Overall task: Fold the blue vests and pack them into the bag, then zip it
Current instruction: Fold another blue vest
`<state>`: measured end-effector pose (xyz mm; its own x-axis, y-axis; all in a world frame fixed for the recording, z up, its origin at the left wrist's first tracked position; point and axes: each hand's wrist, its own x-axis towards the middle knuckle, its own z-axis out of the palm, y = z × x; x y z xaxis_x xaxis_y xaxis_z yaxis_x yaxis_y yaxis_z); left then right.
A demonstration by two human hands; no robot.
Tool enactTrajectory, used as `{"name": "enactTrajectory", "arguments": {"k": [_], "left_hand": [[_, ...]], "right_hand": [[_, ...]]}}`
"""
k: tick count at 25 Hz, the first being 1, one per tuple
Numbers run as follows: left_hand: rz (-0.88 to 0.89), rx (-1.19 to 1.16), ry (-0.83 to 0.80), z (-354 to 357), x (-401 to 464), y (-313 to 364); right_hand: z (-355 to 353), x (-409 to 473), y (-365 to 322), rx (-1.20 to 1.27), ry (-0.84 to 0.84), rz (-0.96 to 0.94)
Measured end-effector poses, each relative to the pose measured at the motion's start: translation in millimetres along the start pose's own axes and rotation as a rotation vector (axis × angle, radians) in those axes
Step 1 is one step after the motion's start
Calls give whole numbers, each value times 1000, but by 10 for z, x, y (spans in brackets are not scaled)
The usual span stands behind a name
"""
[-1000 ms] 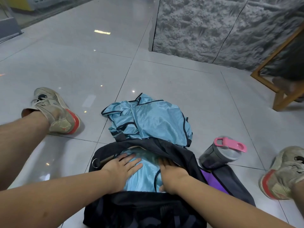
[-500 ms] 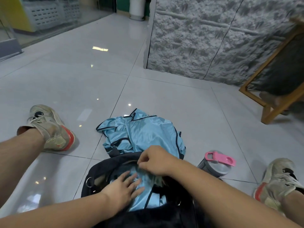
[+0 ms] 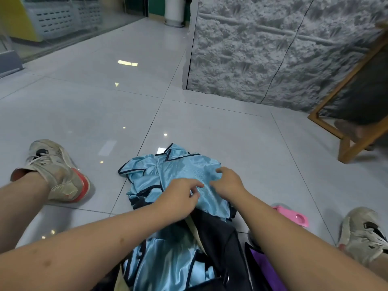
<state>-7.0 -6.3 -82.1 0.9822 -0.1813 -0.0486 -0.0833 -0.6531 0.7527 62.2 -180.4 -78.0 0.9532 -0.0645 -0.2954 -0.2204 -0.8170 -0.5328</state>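
A loose pile of light blue vests (image 3: 174,164) with dark trim lies on the tiled floor just beyond the dark bag (image 3: 216,238). The bag is open, and a shiny blue vest (image 3: 168,261) lies inside it. My left hand (image 3: 180,198) rests on the near side of the pile, its fingers loosely bent and a little apart. My right hand (image 3: 228,182) lies on the pile's right side, with bent fingers and thumb digging into the fabric. My forearms cross over the bag and hide part of its opening.
A bottle with a pink lid (image 3: 294,217) lies right of the bag, and something purple (image 3: 264,269) sits by my right forearm. My shoes are at the left (image 3: 60,175) and right (image 3: 365,234). A wooden chair frame (image 3: 346,143) and a grey textured wall (image 3: 262,49) stand behind.
Both hands left the vest inside the bag and reached forward onto the pile on the floor, the right hand first. The view tilted up.
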Motion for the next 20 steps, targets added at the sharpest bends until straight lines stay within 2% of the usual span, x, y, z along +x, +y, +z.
{"name": "enactTrajectory", "arguments": {"k": [3, 6, 8, 10, 14, 16, 18, 19, 20], "left_hand": [[-150, -15, 39, 22, 313, -169], [-258, -85, 46, 35, 494, -310], [-322, -224, 67, 42, 555, -331], [-369, -353, 111, 33, 580, -285], [-318, -167, 232, -107, 550, -112], [-318, -44, 187, -199, 528, -99], [-347, 62, 108, -278, 482, -136], [-359, 55, 90, -300, 454, -182], [-374, 13, 75, -320, 408, -226]], "right_hand": [[140, 120, 76, -36, -80, 145], [185, 157, 86, 79, -32, 211], [234, 82, 38, 183, 63, 132], [304, -73, -54, 254, 116, -57], [431, -420, -185, 175, -52, -422], [477, -528, -170, 104, -178, -524], [467, -621, -142, 107, -236, -514], [428, -648, -133, 147, -197, -467], [391, -630, -121, 184, -82, -382]]}}
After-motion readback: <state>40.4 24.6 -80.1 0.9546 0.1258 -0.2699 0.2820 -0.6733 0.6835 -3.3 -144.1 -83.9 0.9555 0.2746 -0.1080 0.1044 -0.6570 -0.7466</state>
